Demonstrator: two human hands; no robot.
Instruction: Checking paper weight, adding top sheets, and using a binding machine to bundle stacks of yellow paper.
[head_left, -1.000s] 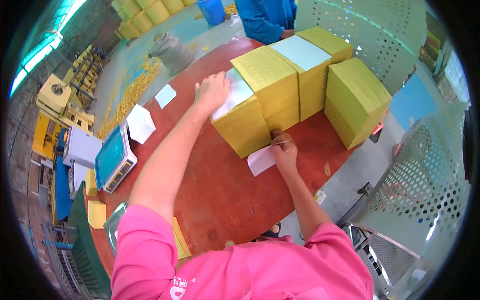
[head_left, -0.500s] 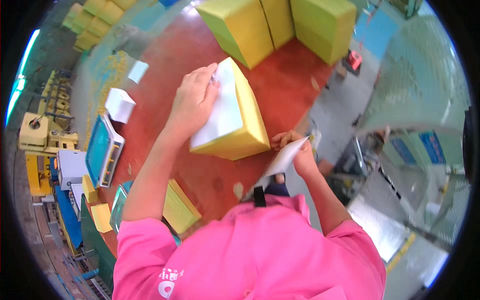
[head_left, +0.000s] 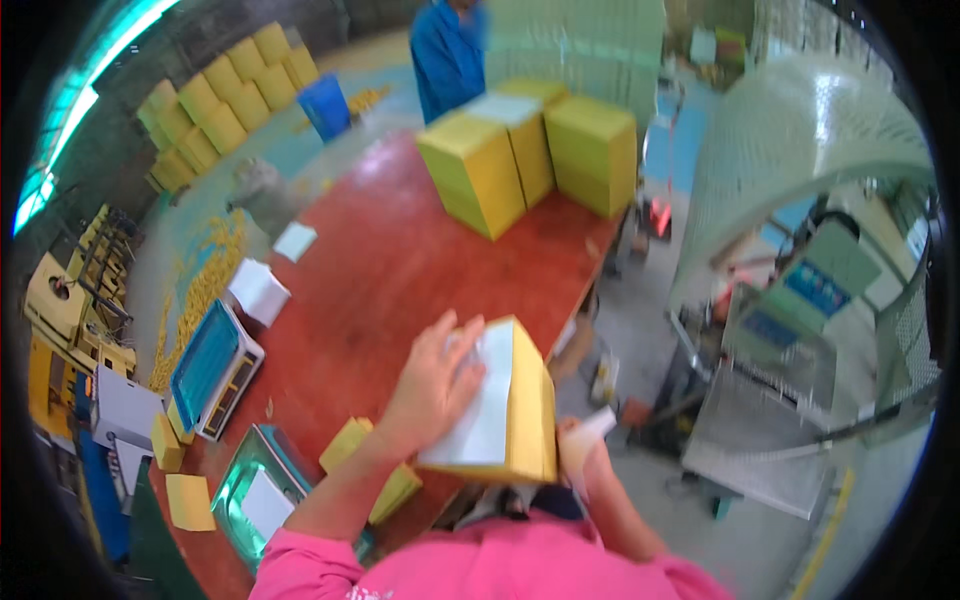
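Note:
A stack of yellow paper point(head_left: 532, 420) with a white sheet point(head_left: 496, 385) on top is close in front of me, reaching over the near right table edge. My left hand point(head_left: 440, 385) rests on the white sheet with its fingers stretched out and apart. At the stack's right side is my right hand point(head_left: 578, 450), closed on a white paper slip point(head_left: 600, 423). The stack partly hides that hand's fingers. I cannot tell whether the stack still rests on the table.
On the red table point(head_left: 370, 290) are tall yellow stacks point(head_left: 480, 180) at the back, a blue-topped scale point(head_left: 215, 365), a white paper stack point(head_left: 260, 292), a green tray point(head_left: 258, 490) and small yellow pads point(head_left: 350, 447). Beyond it stands a person in blue point(head_left: 447, 62). Machinery point(head_left: 770, 390) is on the right.
The yellow stack has come toward me and over the near table edge, my left hand staying on its top. My right hand has moved against its side. The view has tipped upward.

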